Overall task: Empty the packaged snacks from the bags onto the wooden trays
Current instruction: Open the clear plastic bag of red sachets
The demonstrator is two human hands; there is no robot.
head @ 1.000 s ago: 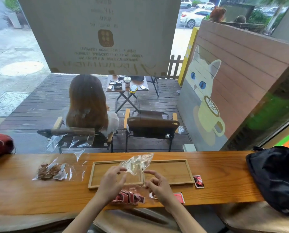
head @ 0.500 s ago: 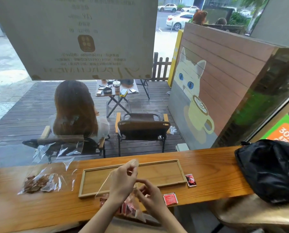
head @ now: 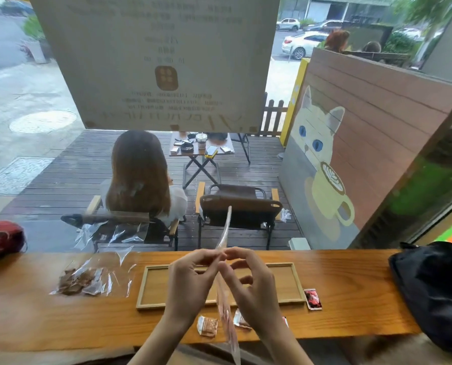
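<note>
Hands (head: pixel 221 280) fingertip-to-fingertip, pinching clear bag (head: pixel 223 235)

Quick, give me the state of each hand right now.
Left hand: pinching the clear plastic bag near its top.
Right hand: pinching the same bag, right beside the left grip.

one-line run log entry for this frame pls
left hand: pinches clear bag | right hand: pinches same bag | trays: no snacks seen | loose packets: on counter
</note>
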